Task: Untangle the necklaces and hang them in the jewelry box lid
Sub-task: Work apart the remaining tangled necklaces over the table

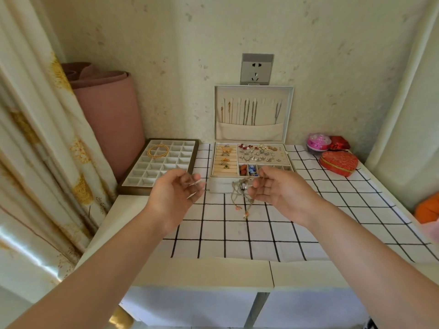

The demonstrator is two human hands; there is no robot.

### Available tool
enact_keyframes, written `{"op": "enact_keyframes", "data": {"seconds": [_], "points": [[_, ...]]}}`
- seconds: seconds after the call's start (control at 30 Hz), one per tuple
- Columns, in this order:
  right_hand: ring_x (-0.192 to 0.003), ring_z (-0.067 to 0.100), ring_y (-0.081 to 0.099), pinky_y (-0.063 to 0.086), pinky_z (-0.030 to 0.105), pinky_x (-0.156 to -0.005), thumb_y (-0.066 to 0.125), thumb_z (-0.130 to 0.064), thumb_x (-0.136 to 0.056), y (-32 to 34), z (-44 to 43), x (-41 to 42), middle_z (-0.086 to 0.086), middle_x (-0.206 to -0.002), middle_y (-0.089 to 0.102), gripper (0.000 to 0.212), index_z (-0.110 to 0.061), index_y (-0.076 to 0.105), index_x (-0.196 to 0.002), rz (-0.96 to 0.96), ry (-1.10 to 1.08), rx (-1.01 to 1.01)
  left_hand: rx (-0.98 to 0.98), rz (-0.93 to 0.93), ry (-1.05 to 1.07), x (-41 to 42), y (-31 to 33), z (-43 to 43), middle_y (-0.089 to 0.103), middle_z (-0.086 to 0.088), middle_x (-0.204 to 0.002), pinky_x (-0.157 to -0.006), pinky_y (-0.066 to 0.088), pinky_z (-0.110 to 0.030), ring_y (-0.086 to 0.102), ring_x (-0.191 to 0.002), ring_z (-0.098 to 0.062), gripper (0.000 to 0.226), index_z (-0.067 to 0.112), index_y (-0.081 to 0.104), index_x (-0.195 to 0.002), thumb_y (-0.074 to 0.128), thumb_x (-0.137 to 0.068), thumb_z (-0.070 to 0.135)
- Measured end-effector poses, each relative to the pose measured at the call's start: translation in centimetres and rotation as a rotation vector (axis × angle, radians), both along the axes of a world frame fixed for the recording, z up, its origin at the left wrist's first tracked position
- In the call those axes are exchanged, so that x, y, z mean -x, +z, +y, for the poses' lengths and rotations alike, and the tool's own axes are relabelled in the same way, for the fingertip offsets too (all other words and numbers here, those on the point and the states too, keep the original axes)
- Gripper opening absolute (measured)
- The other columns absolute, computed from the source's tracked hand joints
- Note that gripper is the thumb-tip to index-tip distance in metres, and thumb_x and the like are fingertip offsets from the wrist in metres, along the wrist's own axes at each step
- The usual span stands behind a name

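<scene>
Necklaces (242, 193) are lying in a tangled clump on the checked bench (332, 210), just in front of the open jewelry box (221, 186), whose upright lid (285, 108) is already holding several chains (247, 112). Left hand (173, 195) and right hand (278, 193) are hovering either side of it, fingers (257, 185) loosely curled; whether they are pinching a chain I cannot tell.

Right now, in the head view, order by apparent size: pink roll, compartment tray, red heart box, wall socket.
1. pink roll
2. compartment tray
3. red heart box and wall socket look alike; no ranking
</scene>
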State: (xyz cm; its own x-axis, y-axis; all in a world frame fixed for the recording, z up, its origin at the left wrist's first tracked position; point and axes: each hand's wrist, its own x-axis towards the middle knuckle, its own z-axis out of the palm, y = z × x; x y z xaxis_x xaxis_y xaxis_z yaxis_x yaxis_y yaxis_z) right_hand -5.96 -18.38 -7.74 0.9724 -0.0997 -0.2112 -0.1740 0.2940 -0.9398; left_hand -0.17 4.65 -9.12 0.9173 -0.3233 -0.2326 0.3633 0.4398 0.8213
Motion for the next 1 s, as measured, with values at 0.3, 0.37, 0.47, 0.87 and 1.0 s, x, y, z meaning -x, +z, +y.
{"op": "enact_keyframes", "data": {"seconds": [0.3,0.37,0.47,0.87,1.0], "points": [[-0.043,0.011,0.026,0.015,0.027,-0.050,0.040,-0.027,-0.108,-0.2,0.6,0.0,0.004,-0.068,0.050,0.026,-0.017,0.050,-0.086,-0.037,0.024,0.376,-1.436,-0.436,0.067,-0.8,-1.0,0.4,0.059,-0.002,-0.068,-0.058,0.042,-0.026,0.054,-0.064,-0.016,0.026,0.015,0.054,-0.066,0.058,-0.090,0.023],[-0.043,0.011,0.028,0.019,0.028,-0.050,0.040,-0.026,-0.108,-0.2,0.8,-0.1,0.005,-0.066,0.048,0.024,-0.015,0.052,-0.090,-0.070,0.082,0.428,-1.624,-0.612,0.108,-0.5,-1.1,0.3,0.060,0.001,-0.086,-0.062,0.043,-0.028,0.053,-0.075,-0.014,0.011,0.020,0.056,-0.081,0.063,-0.089,0.021],[-0.047,0.015,0.035,0.035,0.031,-0.051,0.040,-0.023,-0.108,-0.3,1.1,0.1,0.003,-0.061,0.046,0.024,-0.014,0.054,-0.091,-0.099,0.165,0.452,-1.576,-0.835,0.112,-0.4,-1.8,-0.3,0.056,0.005,-0.117,-0.089,0.048,-0.030,0.052,-0.108,-0.015,0.042,0.023,0.052,-0.123,0.069,-0.085,0.014],[-0.058,0.022,0.056,0.051,0.050,-0.084,0.050,-0.023,-0.104,-0.8,0.4,-0.3,0.002,-0.060,0.052,0.018,-0.011,0.060,-0.094,-0.050,0.161,0.273,-0.737,-0.581,-0.227,0.4,-1.6,-4.1,0.048,-0.001,-0.071,-0.067,0.060,-0.034,0.049,-0.059,-0.008,0.017,0.020,0.066,-0.093,0.054,-0.099,0.010],[-0.060,0.015,0.054,0.055,0.038,-0.078,0.068,-0.013,-0.093,-1.6,-0.6,-0.3,0.000,-0.064,0.056,0.004,-0.012,0.068,-0.097,0.003,0.142,0.548,-0.911,-0.749,-0.154,-0.1,-1.4,-3.2,0.047,0.008,-0.065,-0.054,0.044,-0.016,0.043,-0.053,-0.002,0.021,0.025,0.063,-0.091,0.053,-0.099,0.010]]}}
